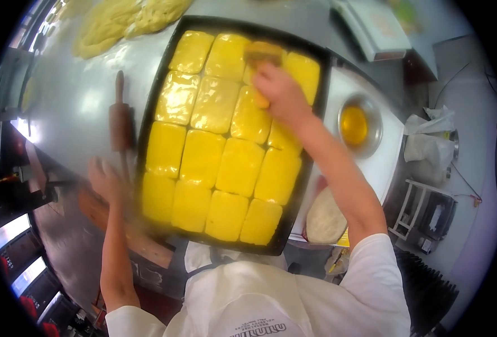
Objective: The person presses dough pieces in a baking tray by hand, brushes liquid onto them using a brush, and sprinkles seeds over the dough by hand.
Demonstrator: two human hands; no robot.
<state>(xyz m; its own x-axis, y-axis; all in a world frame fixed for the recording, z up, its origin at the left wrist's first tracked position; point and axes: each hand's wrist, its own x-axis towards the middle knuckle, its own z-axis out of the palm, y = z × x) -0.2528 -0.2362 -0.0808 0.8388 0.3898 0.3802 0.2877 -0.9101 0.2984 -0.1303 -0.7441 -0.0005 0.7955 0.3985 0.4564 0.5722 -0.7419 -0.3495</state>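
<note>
Right hand: our right hand (275,84) is clamped around a brush (263,53) over the far row of the tray.
Left hand: our left hand (107,178) lies beside the tray's left edge, near the pin (121,126); blur keeps us from telling whether its fingers are apart or gripping.
Tray: the dark tray (289,227) sits right in front of us, slightly turned, with four rows of glossy yellow pieces (202,157) packed close.
Bowl: a metal bowl (376,126) of yellow liquid (353,124) stands right of the tray, near our right forearm.
Dents: we judge the pieces soft, so heavy pressure from the brush could mark them.
Pooling: too wet a brush could flood the narrow gaps and make neighbours stick.
Spill: a careless swing of our right elbow could catch the bowl.
Hidden: our right hand and the brush cover part of the far pieces.
Blurred: the brush tip is smeared, so we cannot confirm its contact.
Cut off: the dough (114,28) runs out of view at the top.
</note>
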